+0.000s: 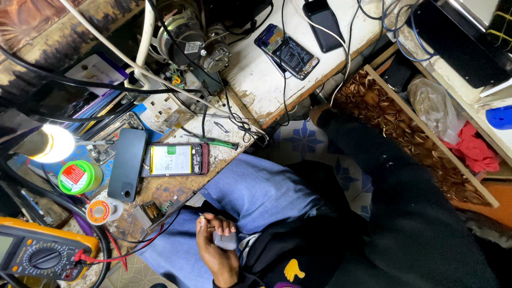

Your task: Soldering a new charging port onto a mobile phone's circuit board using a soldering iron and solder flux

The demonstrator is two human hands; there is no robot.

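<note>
Low over lap, left hand (216, 248), fingers (224, 228) curled.

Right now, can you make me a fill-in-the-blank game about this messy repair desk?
1. The opened phone lies right beside a dark phone that lies face ____.
2. The round tin by the lamp has a ____ rim.
3. The meter in the corner has a ____ case.
4. One of the hands rests over the person's ____, holding a small grey thing.

Missing words: down; green; yellow; lap
</note>
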